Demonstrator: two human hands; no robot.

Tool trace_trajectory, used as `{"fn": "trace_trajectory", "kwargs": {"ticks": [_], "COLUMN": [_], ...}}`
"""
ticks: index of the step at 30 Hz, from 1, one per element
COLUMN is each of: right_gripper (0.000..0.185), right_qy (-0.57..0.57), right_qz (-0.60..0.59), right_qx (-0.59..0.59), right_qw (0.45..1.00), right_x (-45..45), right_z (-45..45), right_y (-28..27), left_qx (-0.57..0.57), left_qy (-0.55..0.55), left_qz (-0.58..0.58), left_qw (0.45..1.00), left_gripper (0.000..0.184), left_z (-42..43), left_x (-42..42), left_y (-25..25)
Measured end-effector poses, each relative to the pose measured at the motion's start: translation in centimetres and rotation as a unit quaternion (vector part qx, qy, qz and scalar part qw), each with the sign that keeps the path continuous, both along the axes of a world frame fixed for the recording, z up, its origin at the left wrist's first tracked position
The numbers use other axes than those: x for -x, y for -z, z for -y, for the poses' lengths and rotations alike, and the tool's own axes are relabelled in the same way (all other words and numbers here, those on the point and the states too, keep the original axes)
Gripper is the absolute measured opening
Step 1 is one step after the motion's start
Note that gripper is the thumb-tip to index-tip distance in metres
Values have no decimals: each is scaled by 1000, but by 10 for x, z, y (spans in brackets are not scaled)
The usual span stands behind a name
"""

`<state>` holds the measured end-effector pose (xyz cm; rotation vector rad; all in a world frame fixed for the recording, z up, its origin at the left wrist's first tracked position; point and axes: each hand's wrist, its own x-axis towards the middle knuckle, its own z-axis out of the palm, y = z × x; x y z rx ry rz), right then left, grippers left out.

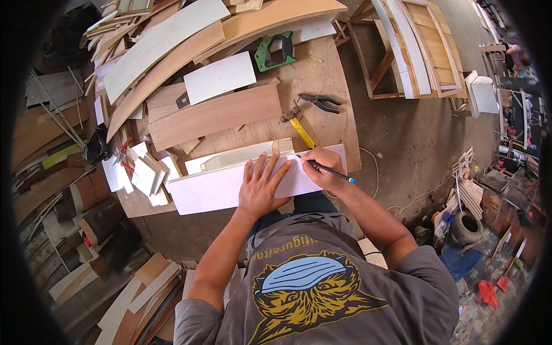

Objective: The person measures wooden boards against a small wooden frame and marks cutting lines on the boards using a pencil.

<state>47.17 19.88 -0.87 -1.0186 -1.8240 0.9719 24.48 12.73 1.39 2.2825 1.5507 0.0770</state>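
Observation:
A long white board (210,194) lies along the near edge of the wooden worktable, partly overhanging it. My left hand (261,185) rests flat on this board with its fingers spread. My right hand (323,167) grips a dark pencil with a blue end (343,176), its tip at the board's far edge. Behind the board sits a white-faced wooden piece (233,155), partly hidden by my left hand. A hammer with a yellow handle (302,132) lies just beyond my right hand, and pliers with dark handles (319,102) lie farther off.
A green-handled saw (275,52), a white panel (220,77) and a brown plank (215,115) lie on the worktable (336,75). White offcuts (150,172) and red-handled pliers (122,158) are at left. A wooden frame (417,49) stands at right; a cable (376,178) crosses the floor.

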Motion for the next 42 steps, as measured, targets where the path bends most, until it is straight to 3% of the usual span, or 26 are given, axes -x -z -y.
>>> {"fn": "trace_trajectory", "kwargs": {"ticks": [7,14,22,31,38,42], "right_gripper": [12,11,13,11,9,10], "right_qy": [1,4,-2,7,0,42], "right_qz": [-5,17,4,15,26,-10], "right_qx": [2,40,4,32,45,50], "right_qw": [1000,999,1000,999,999,998], "right_x": [0,-1,-1,0,-1,-4], "right_z": [1,3,1,2,2,-3], "right_y": [3,-1,1,-1,-1,-10], "left_qx": [-12,-6,0,-15,4,1], "left_qy": [-17,-17,-1,-17,0,-14], "left_qz": [43,41,-1,43,-2,13], "left_qw": [999,999,1000,999,1000,1000], "left_gripper": [106,107,107,103,104,104], "left_z": [0,0,1,1,1,3], "left_x": [-1,-1,0,-1,1,1], "left_y": [0,0,1,1,3,2]}}
